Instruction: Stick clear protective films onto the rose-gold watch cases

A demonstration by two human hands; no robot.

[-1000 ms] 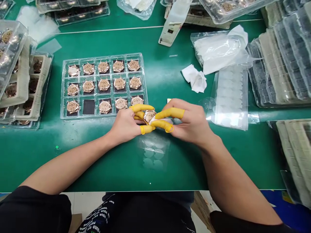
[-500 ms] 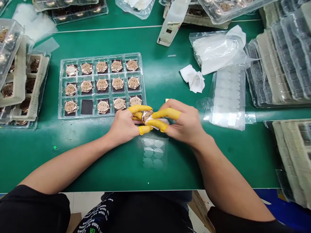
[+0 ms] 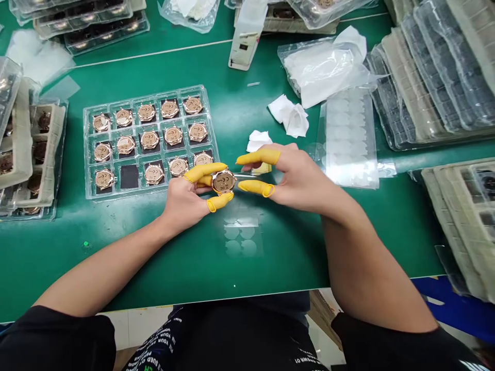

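My left hand [image 3: 184, 196] wears yellow finger cots and pinches a rose-gold watch case [image 3: 224, 181] by its rim, face up, just above the green table. My right hand [image 3: 299, 178] is right of the case, its cotted forefinger and thumb spread apart with nothing between them. A small white cloth [image 3: 258, 139] shows just beyond the forefinger; whether the hidden fingers hold it I cannot tell. Left of the hands, a clear tray [image 3: 151, 191] holds several matching watch cases and has one empty black cell [image 3: 129, 176].
A clear film with round stickers [image 3: 242, 234] lies under the hands. A crumpled tissue [image 3: 289, 114], a sheet of round clear pieces [image 3: 348, 136] and a plastic bag [image 3: 320, 64] are to the right. Tray stacks line the right [image 3: 425, 77] and left [image 3: 23, 149] sides.
My right hand has drawn back from the watch case and spread its thumb and forefinger; the white cloth no longer rubs the case. My left hand still grips the case.
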